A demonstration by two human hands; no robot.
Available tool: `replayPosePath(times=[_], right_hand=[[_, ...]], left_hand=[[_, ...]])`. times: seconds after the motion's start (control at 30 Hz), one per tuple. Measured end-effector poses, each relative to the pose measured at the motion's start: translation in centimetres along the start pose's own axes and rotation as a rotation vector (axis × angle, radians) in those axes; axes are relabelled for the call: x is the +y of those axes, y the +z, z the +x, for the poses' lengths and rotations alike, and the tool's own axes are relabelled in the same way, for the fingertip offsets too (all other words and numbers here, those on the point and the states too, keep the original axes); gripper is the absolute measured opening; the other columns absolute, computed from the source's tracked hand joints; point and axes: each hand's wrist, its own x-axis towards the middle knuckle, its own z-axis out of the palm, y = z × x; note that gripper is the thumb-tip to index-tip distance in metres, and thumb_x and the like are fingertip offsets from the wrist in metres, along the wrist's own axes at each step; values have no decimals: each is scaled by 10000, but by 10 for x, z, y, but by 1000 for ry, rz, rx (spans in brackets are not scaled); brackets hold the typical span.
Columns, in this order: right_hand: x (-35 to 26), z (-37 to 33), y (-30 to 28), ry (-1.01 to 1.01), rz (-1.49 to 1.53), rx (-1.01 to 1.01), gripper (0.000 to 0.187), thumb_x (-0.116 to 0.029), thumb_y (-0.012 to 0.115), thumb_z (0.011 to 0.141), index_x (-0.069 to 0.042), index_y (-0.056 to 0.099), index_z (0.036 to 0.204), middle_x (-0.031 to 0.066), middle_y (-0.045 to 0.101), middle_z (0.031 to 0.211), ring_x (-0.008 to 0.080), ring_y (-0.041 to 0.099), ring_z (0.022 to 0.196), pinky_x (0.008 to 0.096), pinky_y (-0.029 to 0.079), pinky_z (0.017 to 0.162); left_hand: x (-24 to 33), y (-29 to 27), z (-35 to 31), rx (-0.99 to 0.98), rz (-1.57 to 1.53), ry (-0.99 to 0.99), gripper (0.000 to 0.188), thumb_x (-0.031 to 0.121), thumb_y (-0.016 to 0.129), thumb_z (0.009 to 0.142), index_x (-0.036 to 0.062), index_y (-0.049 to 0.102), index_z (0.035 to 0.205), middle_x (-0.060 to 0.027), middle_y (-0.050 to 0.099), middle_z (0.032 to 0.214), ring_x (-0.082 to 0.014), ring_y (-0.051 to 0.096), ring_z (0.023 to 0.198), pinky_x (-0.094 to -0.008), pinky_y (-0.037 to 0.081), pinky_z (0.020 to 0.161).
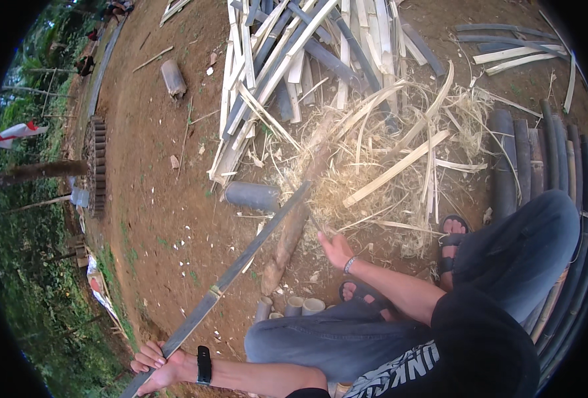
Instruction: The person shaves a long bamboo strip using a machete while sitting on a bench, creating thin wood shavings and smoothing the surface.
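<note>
A long split bamboo strip (226,275), dark on its outer face with a pale node, slants across the view. Near its lower end, my left hand (158,367) wraps round it. The far end rests over a brown log (285,251) on the ground. Close to that end is my right hand (337,251), its fingers closed on what looks like a knife (312,219), thin and dark. The knife is seen nearly edge-on, and its handle is mostly hidden in my hand. Pale bamboo shavings (334,192) lie heaped beyond the log.
Split bamboo strips (294,46) are piled ahead. A short bamboo section (253,196) lies left of the log, another piece (173,78) farther off. Bamboo poles form a bench (539,159) at right. Cut bamboo cups (294,306) stand by my knee. More strips (506,40) lie far right.
</note>
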Motion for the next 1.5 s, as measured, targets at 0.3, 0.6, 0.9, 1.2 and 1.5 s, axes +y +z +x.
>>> replayPosePath(times=[0.3,0.6,0.9,1.2,1.5], right_hand=[[12,4,-1,38,0,-15,811,-671,401,852,65,513,531,202,510,501,323,550,507,471,435,557],[-38,-27,12,47,90,-152,807,-660,368,880,29,467,471,125,422,432,235,480,448,453,397,496],[-5,17,-2,86,117,126,797,-654,434,857,48,474,481,185,446,430,281,458,414,454,387,476],[-4,6,3,16,24,-43,811,-669,412,849,53,477,487,192,485,469,294,525,484,474,415,524],[-12,17,-2,73,42,0,812,-686,404,847,36,505,489,147,480,472,270,506,478,471,407,504]], left_hand=[[3,-4,0,72,64,14,705,756,149,846,116,337,619,-6,266,472,-102,258,380,-217,188,361],[0,7,-2,145,97,59,652,719,201,876,122,321,642,8,253,468,-91,243,377,-207,179,361],[-4,16,-4,173,87,72,636,704,198,887,124,318,654,11,244,468,-93,232,371,-212,170,359],[-9,3,2,246,117,39,654,717,174,878,124,325,648,0,250,476,-98,240,378,-213,171,359],[-12,11,3,335,183,42,668,722,149,875,124,325,635,-4,251,482,-106,234,383,-223,172,363]])
